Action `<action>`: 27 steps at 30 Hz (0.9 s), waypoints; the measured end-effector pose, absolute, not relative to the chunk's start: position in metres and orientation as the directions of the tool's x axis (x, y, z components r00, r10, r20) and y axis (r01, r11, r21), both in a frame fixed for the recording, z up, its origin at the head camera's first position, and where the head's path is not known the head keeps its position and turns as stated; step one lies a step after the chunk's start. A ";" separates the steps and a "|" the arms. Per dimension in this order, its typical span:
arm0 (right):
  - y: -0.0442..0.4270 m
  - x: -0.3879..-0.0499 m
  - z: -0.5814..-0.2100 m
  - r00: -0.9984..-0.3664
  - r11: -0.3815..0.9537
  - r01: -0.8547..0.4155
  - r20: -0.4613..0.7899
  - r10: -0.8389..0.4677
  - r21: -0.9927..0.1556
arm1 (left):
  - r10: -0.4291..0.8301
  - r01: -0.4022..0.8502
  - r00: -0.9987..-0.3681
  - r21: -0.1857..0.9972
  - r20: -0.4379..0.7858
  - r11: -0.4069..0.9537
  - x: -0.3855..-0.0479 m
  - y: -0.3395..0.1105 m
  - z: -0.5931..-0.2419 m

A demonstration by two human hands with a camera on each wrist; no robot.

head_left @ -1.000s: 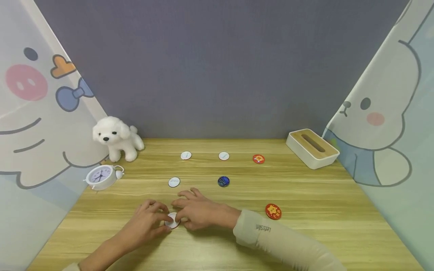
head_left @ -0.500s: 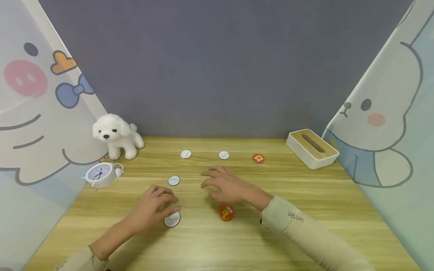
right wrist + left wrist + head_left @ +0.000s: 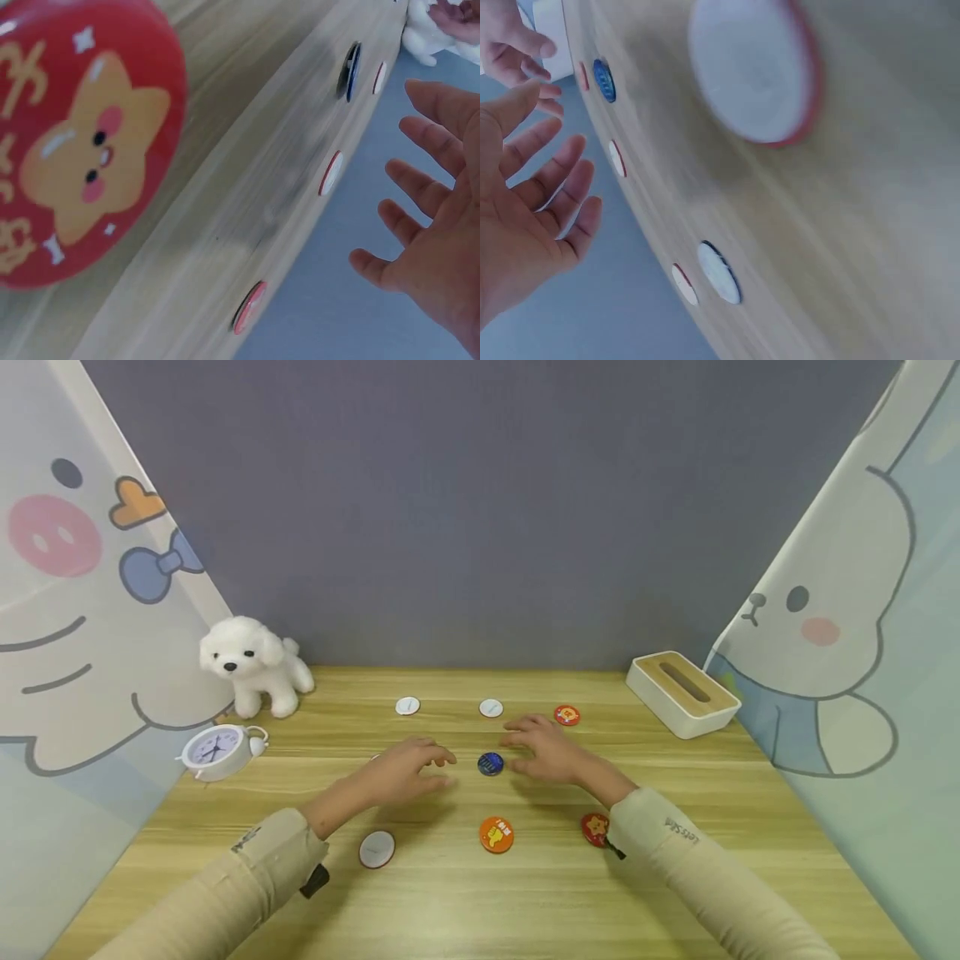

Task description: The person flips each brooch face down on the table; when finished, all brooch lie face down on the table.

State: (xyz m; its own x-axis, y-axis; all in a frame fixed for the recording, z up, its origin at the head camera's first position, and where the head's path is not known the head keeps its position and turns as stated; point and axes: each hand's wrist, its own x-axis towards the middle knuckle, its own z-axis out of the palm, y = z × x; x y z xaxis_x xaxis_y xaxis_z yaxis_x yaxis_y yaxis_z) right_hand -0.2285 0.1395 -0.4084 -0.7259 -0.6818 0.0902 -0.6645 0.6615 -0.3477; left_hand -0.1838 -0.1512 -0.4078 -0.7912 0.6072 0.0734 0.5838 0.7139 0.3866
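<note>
My left hand hovers left of the dark blue disc, fingers loosely bent and holding nothing; it mostly covers a white disc behind it. On the blue disc's other side is my right hand, its relaxed fingers spread and empty in the right wrist view. Nearer the front lie a white disc, an orange disc with a thumb picture and a red star disc, partly covered by the right sleeve. At the back are two white discs and a red one.
A white toy dog and a white alarm clock stand at the left of the wooden table. At the back right sits a white box with a wooden lid. A grey panel rises behind the table.
Both hands have left the front-left white disc. The left moved forward and right; the right moved right and forward, passing over the blue disc. The orange thumb disc has come into sight.
</note>
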 end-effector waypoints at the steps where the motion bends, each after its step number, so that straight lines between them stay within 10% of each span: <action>1: 0.140 -0.230 -0.410 -0.731 0.667 -0.658 0.083 -0.678 -0.348 | 0.615 0.590 -0.785 0.384 0.069 0.710 -0.189 -0.148 -0.408; 27: 0.131 -0.244 -0.425 -0.758 0.684 -0.592 0.008 -0.652 -0.427 | 0.580 0.558 -0.814 0.316 0.032 0.767 -0.241 -0.111 -0.433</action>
